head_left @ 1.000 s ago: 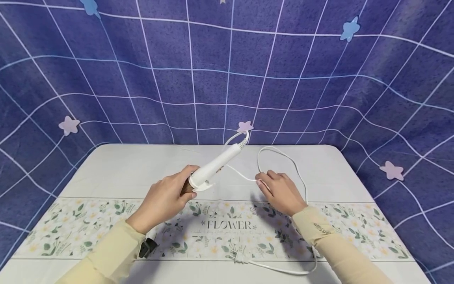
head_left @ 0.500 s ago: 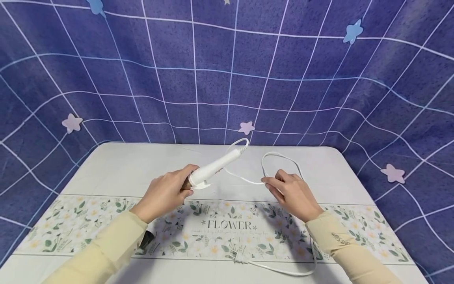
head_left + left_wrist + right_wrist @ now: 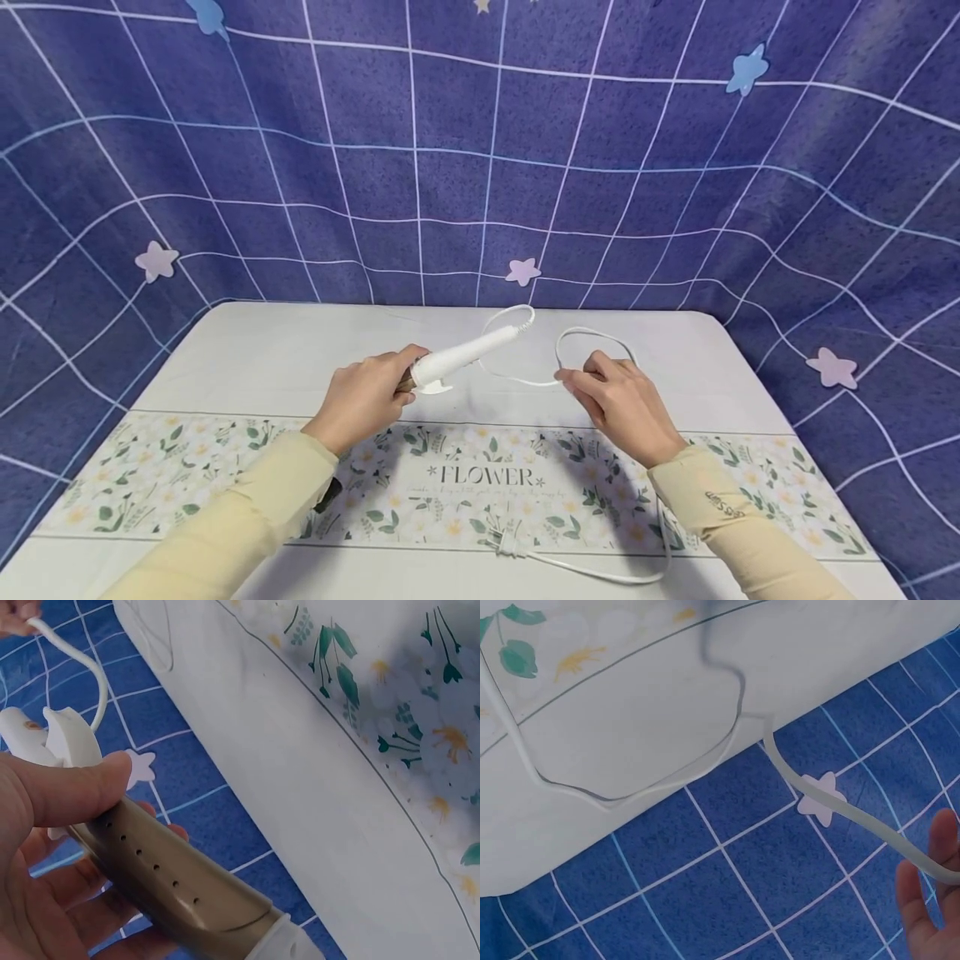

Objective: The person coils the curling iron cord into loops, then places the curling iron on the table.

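My left hand (image 3: 367, 400) grips the brown barrel of a curling iron (image 3: 465, 357), its white handle slanting up and away to the right. In the left wrist view the barrel (image 3: 169, 874) shows a row of small holes and a pale tip, with my thumb lying across it beside the white clamp lever (image 3: 73, 739). From the handle's end a white cord (image 3: 525, 382) loops down to my right hand (image 3: 622, 404), which pinches it between thumb and fingers. Past the fingers, the cord arcs over the table and runs under the right forearm.
The cord's two-prong plug (image 3: 508, 543) lies near the front of the table, on the lower edge of the floral "FLOWER" strip (image 3: 487, 446). Behind the white table (image 3: 300, 333) hangs a blue gridded curtain (image 3: 450, 192) with star shapes.
My right hand has shifted right along with the pinched cord, and its fingers have drawn together. The curling iron's handle has tilted lower, still in my left hand. The plug stays put.
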The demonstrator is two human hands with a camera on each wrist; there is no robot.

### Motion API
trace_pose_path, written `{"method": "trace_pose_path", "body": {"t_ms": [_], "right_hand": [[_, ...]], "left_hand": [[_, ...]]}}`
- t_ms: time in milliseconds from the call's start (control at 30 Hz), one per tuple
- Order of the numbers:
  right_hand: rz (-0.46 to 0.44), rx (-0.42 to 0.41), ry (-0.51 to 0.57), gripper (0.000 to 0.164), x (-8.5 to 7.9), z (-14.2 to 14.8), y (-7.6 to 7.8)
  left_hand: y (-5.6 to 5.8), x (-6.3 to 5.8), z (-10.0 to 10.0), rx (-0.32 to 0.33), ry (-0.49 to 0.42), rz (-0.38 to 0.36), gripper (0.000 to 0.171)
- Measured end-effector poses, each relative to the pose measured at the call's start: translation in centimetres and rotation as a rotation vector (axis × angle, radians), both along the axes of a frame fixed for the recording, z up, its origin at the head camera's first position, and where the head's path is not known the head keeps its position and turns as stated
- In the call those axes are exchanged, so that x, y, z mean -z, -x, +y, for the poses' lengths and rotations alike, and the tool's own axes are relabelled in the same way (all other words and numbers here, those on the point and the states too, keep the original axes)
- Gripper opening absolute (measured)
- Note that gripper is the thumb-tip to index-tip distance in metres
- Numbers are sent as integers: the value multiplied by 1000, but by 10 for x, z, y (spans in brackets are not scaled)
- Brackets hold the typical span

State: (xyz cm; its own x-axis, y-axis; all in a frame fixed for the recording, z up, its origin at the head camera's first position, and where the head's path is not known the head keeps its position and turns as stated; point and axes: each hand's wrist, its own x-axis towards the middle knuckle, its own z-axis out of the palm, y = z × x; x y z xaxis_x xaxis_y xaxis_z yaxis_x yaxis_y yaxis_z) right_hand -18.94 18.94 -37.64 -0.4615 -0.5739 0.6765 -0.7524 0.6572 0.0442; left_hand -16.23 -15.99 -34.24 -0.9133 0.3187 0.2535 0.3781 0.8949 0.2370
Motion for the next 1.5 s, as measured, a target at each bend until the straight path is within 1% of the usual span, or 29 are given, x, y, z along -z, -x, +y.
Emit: {"method": "trace_pose_path", "body": {"t_ms": [167,333,467,633,767,967,1133,1267,1367,1500], "right_hand": [[36,-18,27,30,-5,1,0],[72,-44,68,21,-11,2,0],[125,-58,110,31,-16,2,-1],[203,-68,169,29,-24,3,1],[252,-75,197,27,-30,4,5],[307,-86,202,27,-39,4,10],[324,-97,210,27,-50,-1,14],[350,-113,195,26,-61,-7,17],[376,-119,177,26,-70,-11,19],[355,-114,180,25,-81,-14,21]], "left_hand": [[2,3,6,-1,24,19,50],[2,7,8,10,46,64,49],[1,9,8,20,54,80,49],[0,10,9,30,69,73,49],[-3,11,11,41,84,91,50],[-6,15,15,89,111,142,52],[-8,18,18,123,121,178,56],[-9,18,20,139,105,179,57],[-11,16,22,150,94,158,59],[-14,12,24,185,94,150,61]]}}
